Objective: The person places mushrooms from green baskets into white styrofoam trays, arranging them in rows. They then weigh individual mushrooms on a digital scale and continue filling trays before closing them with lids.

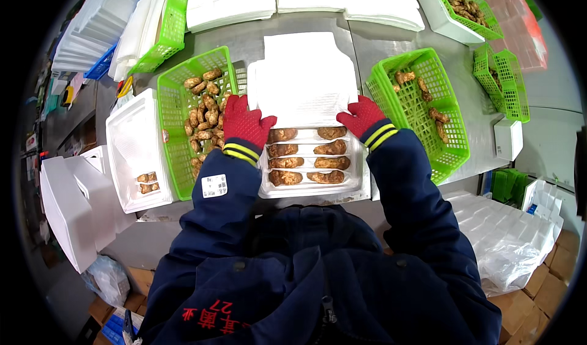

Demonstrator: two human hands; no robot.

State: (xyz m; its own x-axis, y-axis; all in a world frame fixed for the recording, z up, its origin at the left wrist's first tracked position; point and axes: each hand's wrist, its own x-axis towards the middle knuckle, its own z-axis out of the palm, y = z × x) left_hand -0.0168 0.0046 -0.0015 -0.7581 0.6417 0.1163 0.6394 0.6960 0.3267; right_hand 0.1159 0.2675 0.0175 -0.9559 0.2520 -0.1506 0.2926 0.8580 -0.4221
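My left hand (247, 121), in a red knitted glove, pinches the near left corner of a white padded sheet (305, 88). At the sheet's near right corner, my right hand (362, 117), gloved alike, grips it too. The sheet covers the far part of a white foam tray (312, 190). In the tray's near part, brown knobbly mushrooms (285, 177) lie in two columns, with strips of white sheet between the rows. A green plastic basket (179, 129) holding many such mushrooms stands left of the tray. Another green basket (451, 129), on the right, holds several.
Stacks of white sheets (229, 1) line the table's far side. A white foam box (130, 161) with two small mushroom pieces stands at left. Foam lids (69, 207) lean beside it. Farther right are more green baskets (509, 86) and a foam box (447, 19). Plastic-wrapped trays (504, 235) sit lower right.
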